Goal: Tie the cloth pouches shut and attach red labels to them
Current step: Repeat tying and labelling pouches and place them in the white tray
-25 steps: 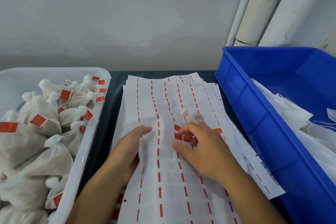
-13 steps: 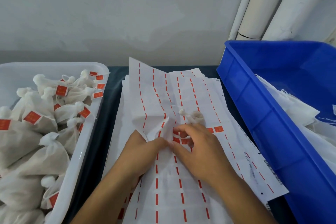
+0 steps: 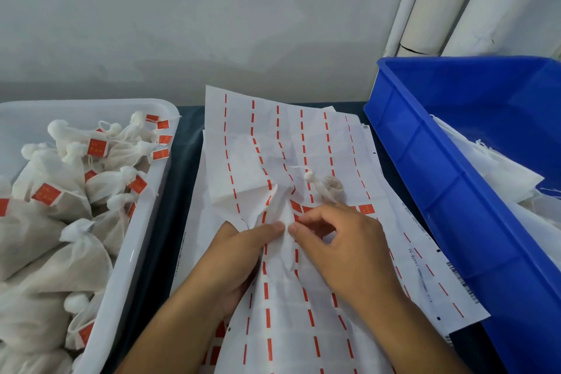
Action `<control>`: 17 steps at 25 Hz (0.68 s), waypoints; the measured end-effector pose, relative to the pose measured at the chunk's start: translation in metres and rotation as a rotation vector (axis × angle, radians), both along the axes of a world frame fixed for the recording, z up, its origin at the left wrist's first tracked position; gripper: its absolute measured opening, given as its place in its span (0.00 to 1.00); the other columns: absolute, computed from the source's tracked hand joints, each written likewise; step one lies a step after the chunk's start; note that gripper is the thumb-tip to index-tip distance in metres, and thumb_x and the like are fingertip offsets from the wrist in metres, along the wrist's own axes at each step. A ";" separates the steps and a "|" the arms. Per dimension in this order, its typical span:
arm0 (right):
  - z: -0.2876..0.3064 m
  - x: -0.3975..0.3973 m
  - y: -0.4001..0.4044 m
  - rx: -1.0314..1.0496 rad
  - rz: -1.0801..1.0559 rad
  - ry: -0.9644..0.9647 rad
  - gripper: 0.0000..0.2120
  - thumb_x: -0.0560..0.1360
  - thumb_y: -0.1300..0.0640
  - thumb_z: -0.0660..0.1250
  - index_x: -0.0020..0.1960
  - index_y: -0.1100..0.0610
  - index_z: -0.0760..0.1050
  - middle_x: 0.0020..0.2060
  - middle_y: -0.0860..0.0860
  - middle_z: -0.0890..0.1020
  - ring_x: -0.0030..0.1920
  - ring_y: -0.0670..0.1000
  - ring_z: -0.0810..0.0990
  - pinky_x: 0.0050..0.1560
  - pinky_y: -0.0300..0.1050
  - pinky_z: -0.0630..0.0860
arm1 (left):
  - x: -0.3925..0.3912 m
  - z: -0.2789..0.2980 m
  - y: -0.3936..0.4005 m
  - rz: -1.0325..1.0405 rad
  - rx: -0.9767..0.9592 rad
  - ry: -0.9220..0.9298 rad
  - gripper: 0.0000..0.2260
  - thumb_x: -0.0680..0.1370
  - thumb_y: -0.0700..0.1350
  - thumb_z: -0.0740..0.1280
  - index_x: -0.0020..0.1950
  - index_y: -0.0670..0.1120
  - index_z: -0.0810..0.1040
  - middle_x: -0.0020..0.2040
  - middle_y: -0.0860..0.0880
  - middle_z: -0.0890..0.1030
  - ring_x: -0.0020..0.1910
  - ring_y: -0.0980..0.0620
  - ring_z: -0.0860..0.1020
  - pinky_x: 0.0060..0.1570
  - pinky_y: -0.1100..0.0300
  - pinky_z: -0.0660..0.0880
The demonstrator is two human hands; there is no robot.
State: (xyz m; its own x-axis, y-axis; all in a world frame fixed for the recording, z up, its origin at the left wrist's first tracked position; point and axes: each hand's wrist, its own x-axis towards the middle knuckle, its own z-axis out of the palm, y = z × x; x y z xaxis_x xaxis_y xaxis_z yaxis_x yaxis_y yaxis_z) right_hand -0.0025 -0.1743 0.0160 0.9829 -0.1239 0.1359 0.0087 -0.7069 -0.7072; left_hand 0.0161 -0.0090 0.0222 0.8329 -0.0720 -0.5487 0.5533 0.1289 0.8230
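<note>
Both forearms reach in from the bottom edge and converge at the middle. The left hand (image 3: 239,255) lies palm down, its fingers curled and bunching the sheet (image 3: 282,297) beneath them, thumb stretched toward the right. The right hand (image 3: 343,246) arches knuckles up, its fingers curled downward, thumb tip nearly meeting the left thumb tip. Whether its fingertips pinch anything cannot be told.
</note>
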 end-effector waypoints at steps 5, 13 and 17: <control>0.005 -0.003 0.002 0.015 0.029 -0.006 0.18 0.71 0.35 0.65 0.51 0.44 0.86 0.43 0.37 0.85 0.38 0.36 0.79 0.42 0.19 0.68 | -0.002 -0.005 0.000 -0.012 -0.015 -0.020 0.10 0.78 0.46 0.74 0.58 0.50 0.80 0.44 0.46 0.88 0.39 0.42 0.87 0.29 0.54 0.82; 0.006 -0.003 0.003 0.074 0.026 -0.011 0.07 0.78 0.46 0.70 0.48 0.48 0.84 0.39 0.37 0.82 0.43 0.38 0.81 0.43 0.20 0.71 | -0.001 -0.008 0.000 -0.034 0.023 -0.045 0.12 0.77 0.49 0.74 0.59 0.52 0.79 0.43 0.48 0.88 0.39 0.43 0.87 0.32 0.50 0.83; 0.006 0.000 0.002 0.071 0.022 0.010 0.07 0.80 0.47 0.68 0.47 0.48 0.82 0.42 0.42 0.85 0.41 0.41 0.81 0.42 0.22 0.72 | 0.000 -0.006 0.001 -0.023 0.042 -0.022 0.10 0.77 0.49 0.75 0.55 0.53 0.78 0.39 0.51 0.87 0.35 0.45 0.87 0.26 0.54 0.80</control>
